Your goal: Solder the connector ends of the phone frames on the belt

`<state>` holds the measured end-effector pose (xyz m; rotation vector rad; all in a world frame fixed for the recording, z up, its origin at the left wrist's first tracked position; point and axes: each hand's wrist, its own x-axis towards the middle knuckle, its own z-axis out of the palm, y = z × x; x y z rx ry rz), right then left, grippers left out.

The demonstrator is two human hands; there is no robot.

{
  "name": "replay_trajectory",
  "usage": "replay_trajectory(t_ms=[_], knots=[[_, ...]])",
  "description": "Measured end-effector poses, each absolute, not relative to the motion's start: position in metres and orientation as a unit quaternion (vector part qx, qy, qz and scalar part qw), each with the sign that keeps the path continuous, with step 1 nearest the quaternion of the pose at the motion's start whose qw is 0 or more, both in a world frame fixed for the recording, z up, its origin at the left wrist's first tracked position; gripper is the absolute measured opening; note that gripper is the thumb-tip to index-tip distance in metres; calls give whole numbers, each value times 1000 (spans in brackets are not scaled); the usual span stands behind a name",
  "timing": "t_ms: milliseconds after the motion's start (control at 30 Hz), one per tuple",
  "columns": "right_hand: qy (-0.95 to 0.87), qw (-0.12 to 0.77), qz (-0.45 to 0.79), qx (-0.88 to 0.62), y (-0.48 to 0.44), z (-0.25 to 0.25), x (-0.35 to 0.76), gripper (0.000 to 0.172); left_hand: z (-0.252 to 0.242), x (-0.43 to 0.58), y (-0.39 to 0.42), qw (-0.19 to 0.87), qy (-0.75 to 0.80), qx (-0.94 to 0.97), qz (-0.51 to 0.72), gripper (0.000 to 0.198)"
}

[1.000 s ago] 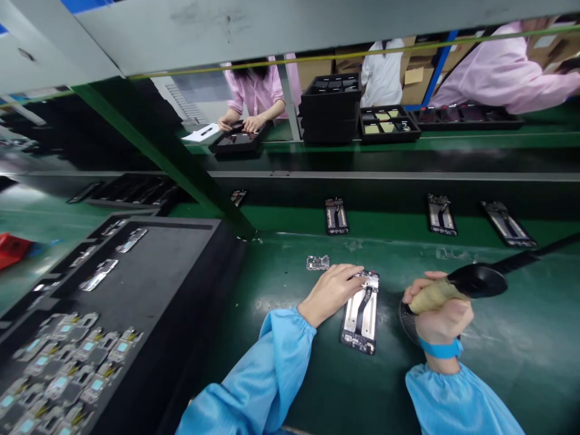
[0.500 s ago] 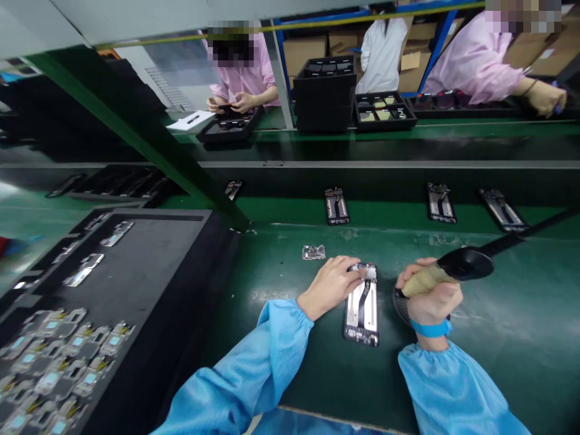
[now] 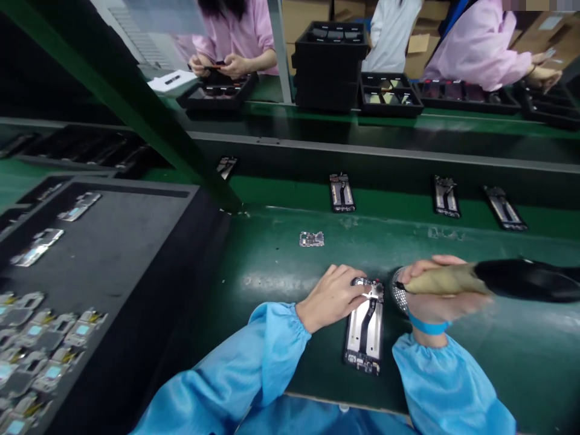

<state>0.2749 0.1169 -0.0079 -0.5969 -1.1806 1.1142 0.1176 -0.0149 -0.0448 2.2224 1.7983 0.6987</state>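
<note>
An opened phone, with a silver back plate and a black ribbon cable, lies on the green bench before me. My left hand grips its upper left edge, fingertips on a small silver part at the top. To the phone's right, my right hand is wrapped round what looks like a corded electric screwdriver, with a tan-wrapped grip and black end. The tool's tip is hidden. Beside that hand's fingers shows a round perforated metal piece, partly covered. A loose circuit board lies beyond my left hand.
Several opened phones lie along the far strip. At left, a black tray bears circuit boards and metal parts. A green post slants across the left. Across the bench, people in pink work near stacked black trays.
The view has shifted. My right hand has tilted the tool, its black end now lower and pointing right. My left hand stays on the phone, its fingertips still on the silver part.
</note>
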Motion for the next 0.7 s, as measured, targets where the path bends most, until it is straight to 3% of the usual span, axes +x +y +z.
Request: replay_trajectory(t_ms=[167, 700], knots=[[-550, 600, 513, -274, 112, -18, 267, 77, -44, 118, -16, 101, 610, 752, 228, 27], [-554, 588, 522, -273, 107, -23, 265, 79, -38, 119, -15, 103, 610, 757, 209, 27]])
